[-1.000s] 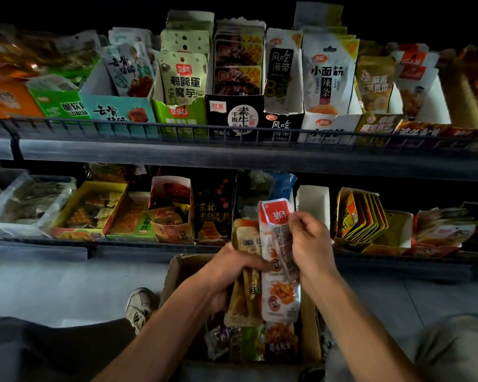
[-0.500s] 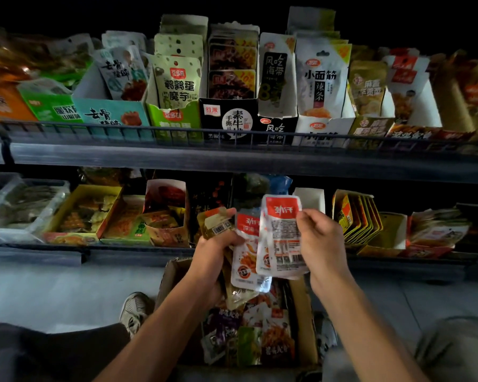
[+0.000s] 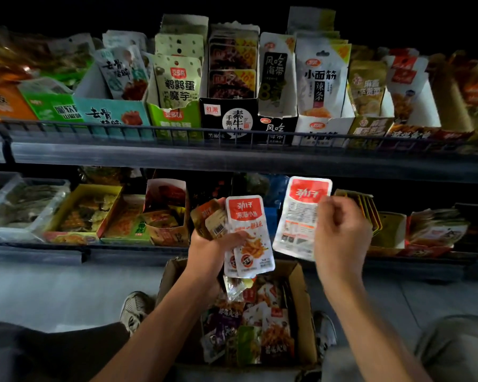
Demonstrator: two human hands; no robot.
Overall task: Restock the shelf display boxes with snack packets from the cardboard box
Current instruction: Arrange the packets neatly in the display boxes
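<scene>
My left hand point(image 3: 214, 250) grips a bunch of snack packets, a red-and-white fish packet point(image 3: 249, 235) in front and brown ones behind. My right hand point(image 3: 341, 232) holds a single red-and-white packet point(image 3: 301, 216) with its back side facing me, lifted in front of the lower shelf. Below both hands an open cardboard box point(image 3: 305, 299) on the floor holds several mixed packets. Display boxes line the lower shelf point(image 3: 83, 213) and the upper shelf point(image 3: 226, 117).
The upper shelf's wire rail point(image 3: 177, 130) runs across in front of upright packets. A clear plastic tub point(image 3: 20, 205) sits at the lower left. My shoes point(image 3: 134, 310) flank the box on the grey floor, knees at the bottom corners.
My right hand has pulled one red-and-white packet away from the bunch and moved it up and right. My left hand has risen with the rest of the packets.
</scene>
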